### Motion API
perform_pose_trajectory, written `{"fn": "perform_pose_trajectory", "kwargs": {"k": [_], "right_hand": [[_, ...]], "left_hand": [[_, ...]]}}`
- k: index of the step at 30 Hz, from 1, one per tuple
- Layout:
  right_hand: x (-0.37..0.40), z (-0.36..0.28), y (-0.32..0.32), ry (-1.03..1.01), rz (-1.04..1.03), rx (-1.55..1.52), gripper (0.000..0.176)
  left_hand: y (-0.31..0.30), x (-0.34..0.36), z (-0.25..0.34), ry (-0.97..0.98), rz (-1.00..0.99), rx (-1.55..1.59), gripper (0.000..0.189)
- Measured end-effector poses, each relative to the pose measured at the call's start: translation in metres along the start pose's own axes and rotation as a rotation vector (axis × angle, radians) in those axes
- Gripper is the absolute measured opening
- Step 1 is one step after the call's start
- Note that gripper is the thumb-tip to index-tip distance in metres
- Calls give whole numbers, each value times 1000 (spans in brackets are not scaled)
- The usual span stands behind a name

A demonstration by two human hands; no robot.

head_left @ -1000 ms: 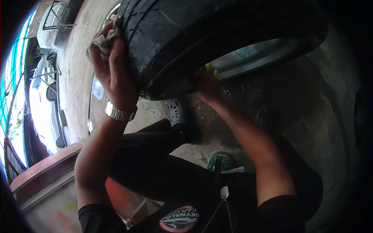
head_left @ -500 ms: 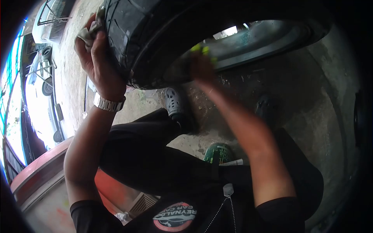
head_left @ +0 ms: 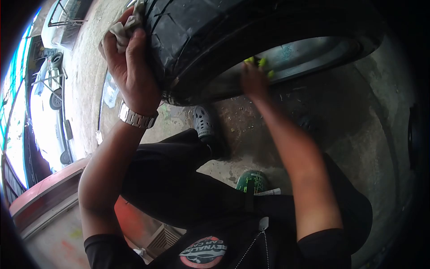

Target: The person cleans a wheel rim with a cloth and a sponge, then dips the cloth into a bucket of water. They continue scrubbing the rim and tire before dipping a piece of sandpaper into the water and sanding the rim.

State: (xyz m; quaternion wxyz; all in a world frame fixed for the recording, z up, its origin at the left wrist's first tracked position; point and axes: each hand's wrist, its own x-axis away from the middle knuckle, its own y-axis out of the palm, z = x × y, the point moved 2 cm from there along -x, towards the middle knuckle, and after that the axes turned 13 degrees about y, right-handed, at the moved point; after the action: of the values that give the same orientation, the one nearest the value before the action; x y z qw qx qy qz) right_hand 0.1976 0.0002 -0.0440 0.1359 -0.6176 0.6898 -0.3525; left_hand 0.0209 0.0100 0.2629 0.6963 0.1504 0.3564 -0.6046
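A black tire (head_left: 192,42) mounted on a grey metal rim (head_left: 313,58) is tilted in front of me at the top of the view. My left hand (head_left: 132,74), with a metal-band watch on its wrist, is closed around a crumpled whitish cloth (head_left: 120,33) beside the tire's tread. Inside the rim's opening, my right hand (head_left: 255,83) is closed on a bright yellow-green thing (head_left: 262,62) against the inner metal. Its exact kind is too small and blurred to make out.
A grey clog (head_left: 202,120) is on my foot on the wet concrete floor (head_left: 251,130). Near my legs is a green rounded object (head_left: 251,181). A red-and-grey panel (head_left: 53,197) lies at lower left, with parked white vehicles (head_left: 47,116) beyond.
The tire and my left hand with the cloth have shifted to the right in view. My right hand has moved right and slightly up along the inside of the rim.
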Motion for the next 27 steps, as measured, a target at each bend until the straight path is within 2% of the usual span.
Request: {"fn": "perform_pose_trajectory", "kwargs": {"k": [3,6,8,10,13,16,19,22,25,27], "right_hand": [[32,-38,24,-174,49,-123,32],[11,2,-28,-230,60,99,32],[3,-10,-21,-260,-43,302,33],[20,-34,-11,-70,-20,132,34],[26,-23,1,-228,241,60,34],[1,10,-32,-3,-131,-145,40],[33,-44,-10,-63,-32,87,38],[22,-12,-20,-393,204,208,37],[-11,14,-38,0,-123,148,36],[16,-22,-12,-123,-145,259,36]], "left_hand": [[9,-5,1,15,-20,37,37],[15,-7,3,13,-19,64,36],[16,-6,4,43,-10,24,36],[17,-6,5,38,-15,13,36],[20,-10,3,41,-18,-3,36],[15,-7,3,46,-16,-48,38],[12,-6,4,44,-42,-103,40],[7,-6,5,38,-96,-174,42],[10,-7,1,37,-13,-84,39],[11,-7,2,1,-14,-69,39]]}}
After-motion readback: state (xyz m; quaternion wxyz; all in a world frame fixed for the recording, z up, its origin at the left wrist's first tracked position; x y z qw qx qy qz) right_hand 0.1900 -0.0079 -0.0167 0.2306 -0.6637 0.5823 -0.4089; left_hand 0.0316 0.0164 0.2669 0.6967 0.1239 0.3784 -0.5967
